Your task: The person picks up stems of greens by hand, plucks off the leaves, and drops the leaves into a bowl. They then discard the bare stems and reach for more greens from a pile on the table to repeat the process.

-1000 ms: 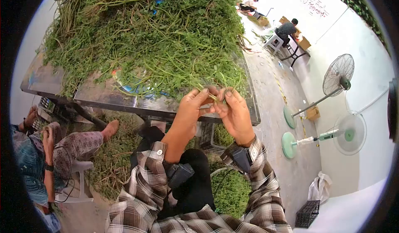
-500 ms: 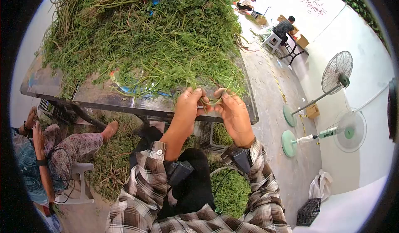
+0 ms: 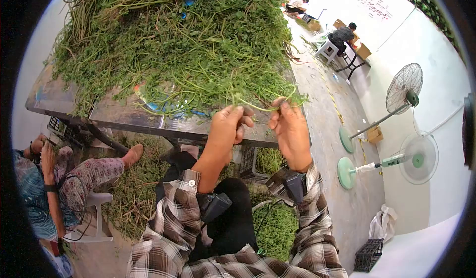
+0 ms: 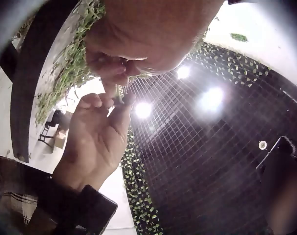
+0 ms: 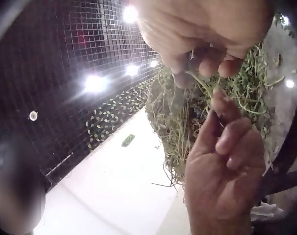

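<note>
Between my two hands stretches a thin green stem with small leaves, close over the table's near edge. My left hand pinches one end between thumb and forefinger, its other fingers curled. My right hand pinches the stem farther right, with leafy tips rising past its fingertips. Seen from the right wrist, the stem runs from the right fingers down to the left thumb and forefinger. Just beyond both hands lies a big heap of leafy green stems, covering most of the dark table.
Below, a round container of greens stands by my legs, and cut stems litter the floor. A seated person is at the left. On the right stand two fans and a black crate.
My hands were close together with stems bunched between them; now they are farther apart, the right hand having moved right and slightly up, the stem drawn out between them.
</note>
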